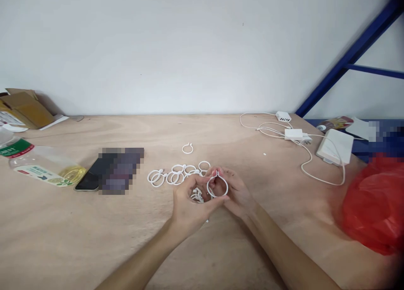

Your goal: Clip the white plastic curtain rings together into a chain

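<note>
Both of my hands meet over the middle of the wooden table (94, 239). Between them is a white plastic ring (217, 187) with a small clasp at its top. My left hand (189, 201) pinches the ring's lower edge with curled fingers. My right hand (235, 193) grips its top and right side. Just behind my hands lies a cluster of several more white rings (176, 175), some hidden under my left fingers. One single ring (187, 148) lies apart, farther back.
A plastic bottle with yellow liquid (41, 166) and a dark phone (94, 176) lie at the left, a cardboard box (23, 109) behind them. White chargers and cables (293, 134), a white pad (336, 147) and a red plastic bag (375, 203) sit at the right.
</note>
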Action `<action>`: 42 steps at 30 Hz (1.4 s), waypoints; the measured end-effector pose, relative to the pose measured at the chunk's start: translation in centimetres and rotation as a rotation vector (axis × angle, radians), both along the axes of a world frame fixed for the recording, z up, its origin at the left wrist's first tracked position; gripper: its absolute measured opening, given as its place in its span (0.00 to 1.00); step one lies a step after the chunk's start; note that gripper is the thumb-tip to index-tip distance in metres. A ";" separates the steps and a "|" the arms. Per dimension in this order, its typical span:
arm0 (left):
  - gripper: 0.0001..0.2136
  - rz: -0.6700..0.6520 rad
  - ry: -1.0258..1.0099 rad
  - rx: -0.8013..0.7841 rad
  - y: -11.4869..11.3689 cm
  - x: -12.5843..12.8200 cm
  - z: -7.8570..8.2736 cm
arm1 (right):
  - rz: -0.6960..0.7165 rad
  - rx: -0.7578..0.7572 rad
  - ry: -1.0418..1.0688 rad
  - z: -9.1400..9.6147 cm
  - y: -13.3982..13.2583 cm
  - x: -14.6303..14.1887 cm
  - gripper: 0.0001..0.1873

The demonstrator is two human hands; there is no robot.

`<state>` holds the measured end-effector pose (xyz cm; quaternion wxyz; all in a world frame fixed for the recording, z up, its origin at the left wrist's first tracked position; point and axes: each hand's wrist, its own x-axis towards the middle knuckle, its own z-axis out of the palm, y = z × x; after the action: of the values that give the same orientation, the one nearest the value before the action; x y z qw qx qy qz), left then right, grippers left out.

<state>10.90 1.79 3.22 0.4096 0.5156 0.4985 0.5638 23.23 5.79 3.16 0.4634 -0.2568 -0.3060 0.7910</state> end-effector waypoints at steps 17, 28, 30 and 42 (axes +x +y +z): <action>0.15 -0.129 -0.152 -0.200 0.9 -1.0 1.5 | -0.191 0.120 -0.294 -0.4 0.3 -0.4 0.18; 0.18 -0.178 0.829 0.013 3.2 -4.5 0.7 | -0.480 0.436 -0.981 -2.3 1.9 0.6 0.17; 0.15 -0.089 0.782 -0.012 4.6 -4.9 0.4 | -0.498 0.482 -0.987 -2.4 1.9 0.4 0.14; 0.07 0.174 0.777 -0.271 13.7 -6.6 -1.9 | -0.542 0.566 -0.939 -2.7 2.0 0.4 0.09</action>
<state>4.30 15.49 1.35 0.2062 0.5875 0.7270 0.2895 23.58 7.84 0.45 0.5139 -0.5139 -0.5996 0.3352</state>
